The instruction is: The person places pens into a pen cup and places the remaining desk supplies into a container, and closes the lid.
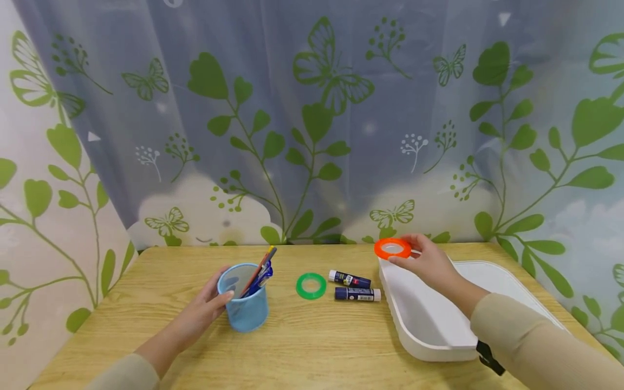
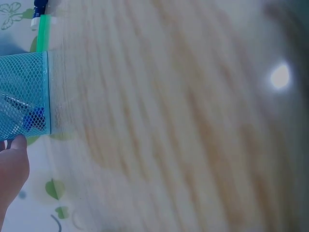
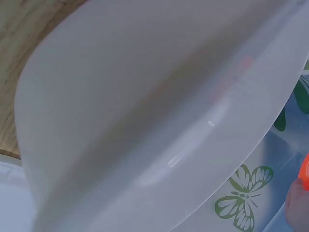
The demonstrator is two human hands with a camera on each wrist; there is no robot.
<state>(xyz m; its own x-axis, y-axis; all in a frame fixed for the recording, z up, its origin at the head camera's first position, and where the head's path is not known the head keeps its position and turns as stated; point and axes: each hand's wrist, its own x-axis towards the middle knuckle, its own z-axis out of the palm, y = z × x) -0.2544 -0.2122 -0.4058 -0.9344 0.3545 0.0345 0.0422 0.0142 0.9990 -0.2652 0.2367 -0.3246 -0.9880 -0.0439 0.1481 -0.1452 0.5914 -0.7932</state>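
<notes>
My left hand (image 1: 209, 298) grips the near-left side of a light blue mesh pen cup (image 1: 247, 314), its thumb over the rim. Pens and pencils (image 1: 258, 276) lean to the right inside the cup. In the left wrist view, the thumb (image 2: 18, 145) lies against the mesh wall (image 2: 24, 96). With fingers and thumb my right hand (image 1: 426, 262) pinches an orange tape roll (image 1: 392, 248) over the far left corner of a white bin (image 1: 429, 353). At the right wrist view's edge, part of the orange roll (image 3: 304, 173) shows beside the fingers.
Right of the pen cup, a green tape roll (image 1: 311, 286) lies flat on the wooden table (image 1: 302, 352). Two dark blue glue sticks (image 1: 350, 279) lie between it and the bin. A patterned curtain (image 1: 292, 135) hangs behind the table.
</notes>
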